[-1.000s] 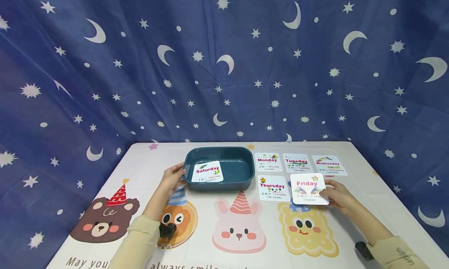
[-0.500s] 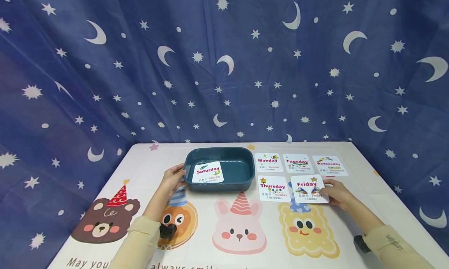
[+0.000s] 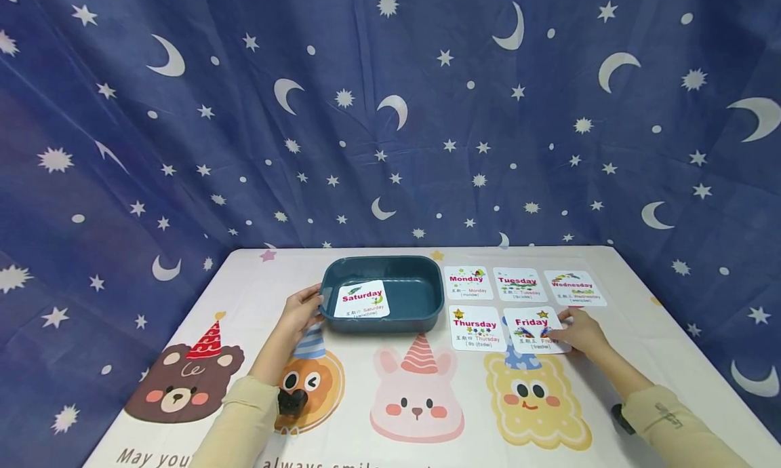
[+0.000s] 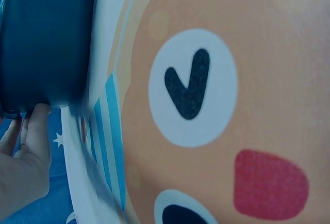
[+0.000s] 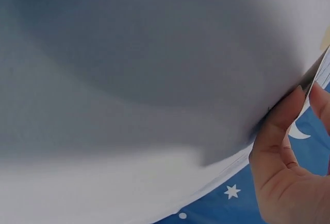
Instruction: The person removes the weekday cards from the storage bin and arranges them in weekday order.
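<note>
My right hand (image 3: 582, 332) pinches the right edge of the white Friday card (image 3: 529, 342) between thumb and fingers. In the right wrist view the fingertips (image 5: 294, 103) hold the card's thin edge, close over the table. Left of it lies the Thursday card (image 3: 472, 342). My left hand (image 3: 300, 312) holds the left end of a dark blue-green plastic basin (image 3: 381, 324); in the left wrist view its fingers (image 4: 37, 128) lie against the basin's end. Inside the basin, a Saturday card (image 3: 360, 304) leans at the left, face up.
Behind the Friday and Thursday cards, the Monday (image 3: 468, 288), Tuesday (image 3: 521, 291) and Wednesday (image 3: 576, 295) cards lie in a row. A white tablecloth (image 3: 354, 400) with cartoon animals covers the table. A blue curtain (image 3: 390, 176) with moons and stars hangs behind.
My right hand has lowered the Friday card toward the table and moved it slightly left, beside the Thursday card. The left hand and the basin stay in place.
</note>
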